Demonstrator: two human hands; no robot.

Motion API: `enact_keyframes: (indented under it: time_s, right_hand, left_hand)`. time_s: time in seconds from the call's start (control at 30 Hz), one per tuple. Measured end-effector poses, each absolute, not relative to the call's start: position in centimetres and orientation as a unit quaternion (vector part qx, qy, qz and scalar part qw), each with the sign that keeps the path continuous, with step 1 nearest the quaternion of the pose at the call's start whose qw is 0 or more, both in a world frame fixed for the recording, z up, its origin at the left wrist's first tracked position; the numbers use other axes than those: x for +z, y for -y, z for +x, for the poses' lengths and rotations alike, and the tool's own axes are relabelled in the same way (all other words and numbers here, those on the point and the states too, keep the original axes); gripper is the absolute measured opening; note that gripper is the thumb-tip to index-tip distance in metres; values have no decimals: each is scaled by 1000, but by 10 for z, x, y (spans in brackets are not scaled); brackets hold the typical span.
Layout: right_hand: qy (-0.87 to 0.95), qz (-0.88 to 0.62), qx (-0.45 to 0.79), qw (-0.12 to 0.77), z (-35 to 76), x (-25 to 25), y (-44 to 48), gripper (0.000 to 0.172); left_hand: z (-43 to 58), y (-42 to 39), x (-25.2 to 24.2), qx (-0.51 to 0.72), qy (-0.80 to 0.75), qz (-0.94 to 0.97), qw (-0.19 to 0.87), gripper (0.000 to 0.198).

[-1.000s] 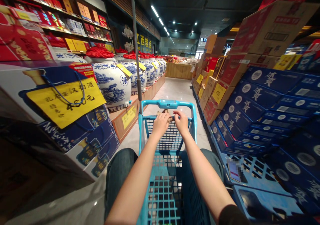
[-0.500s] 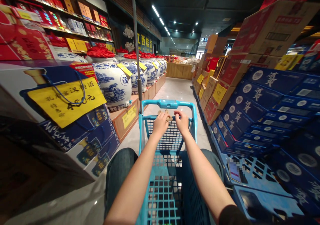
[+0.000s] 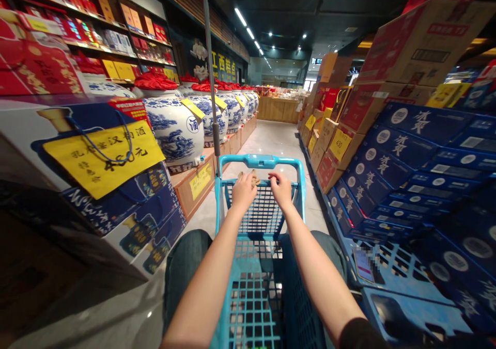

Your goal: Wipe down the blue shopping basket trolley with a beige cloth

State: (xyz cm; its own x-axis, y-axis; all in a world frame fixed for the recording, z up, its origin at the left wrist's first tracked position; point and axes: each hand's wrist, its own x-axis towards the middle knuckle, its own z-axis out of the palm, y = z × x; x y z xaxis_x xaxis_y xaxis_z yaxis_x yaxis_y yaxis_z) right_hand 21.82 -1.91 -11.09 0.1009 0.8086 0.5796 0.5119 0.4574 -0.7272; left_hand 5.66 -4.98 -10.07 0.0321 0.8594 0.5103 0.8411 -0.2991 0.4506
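A blue plastic shopping cart (image 3: pixel 260 161) stretches out ahead of me, and my legs in dark trousers show on either side of its mesh basket. My left hand (image 3: pixel 244 190) is closed at the top edge of the cart's front mesh wall, and a small tan-brown thing (image 3: pixel 251 176) that I cannot identify sticks out past its fingers. My right hand (image 3: pixel 281 188) is just to the right, fingers curled over the same top edge. The two hands are a little apart.
The tiled aisle (image 3: pixel 271 137) runs ahead. On the left stand blue-and-white ceramic jars (image 3: pixel 176 129) on wooden plinths, and a box with a yellow price card (image 3: pixel 103 158). Stacked blue cartons (image 3: pixel 406 153) and brown boxes (image 3: pixel 422 44) line the right. A metal pole (image 3: pixel 211 80) rises by the cart.
My left hand has shifted slightly left along the cart's edge with the tan-brown thing. My right hand has hardly moved.
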Motion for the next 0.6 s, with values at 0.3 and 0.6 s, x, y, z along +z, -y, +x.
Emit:
enact_keyframes:
  time_s: [0.3, 0.6]
  right_hand:
    - [649, -475, 134, 580, 223, -120, 12, 31]
    - [645, -477, 143, 579, 219, -118, 15, 28]
  left_hand:
    - [50, 56, -92, 368, -625, 687, 33, 32]
    - [69, 58, -90, 342, -549, 760, 62, 37]
